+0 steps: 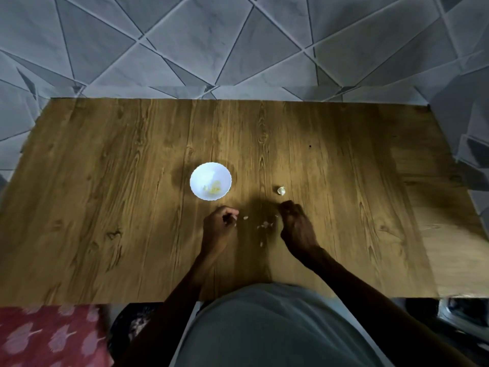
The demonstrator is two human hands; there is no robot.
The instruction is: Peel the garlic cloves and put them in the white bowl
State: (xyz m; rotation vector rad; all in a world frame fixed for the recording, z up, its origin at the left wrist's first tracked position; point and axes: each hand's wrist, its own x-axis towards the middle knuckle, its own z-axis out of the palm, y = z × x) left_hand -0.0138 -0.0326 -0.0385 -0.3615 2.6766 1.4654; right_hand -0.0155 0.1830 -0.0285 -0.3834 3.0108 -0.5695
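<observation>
Both grips curl narrow, left hand (pixel 221 221) and right hand (pixel 293 219) (contents too small to tell), beside the skins (pixel 264 225), the bowl (pixel 210 168) within reach.

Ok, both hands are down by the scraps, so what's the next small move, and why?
Probably reach the right hand forward to the garlic piece lying alone just beyond it. It looks like the only whole piece left on the table, the bits between the hands look like skin, and the white bowl already holds some. Whether the left hand holds a clove is unclear.
</observation>
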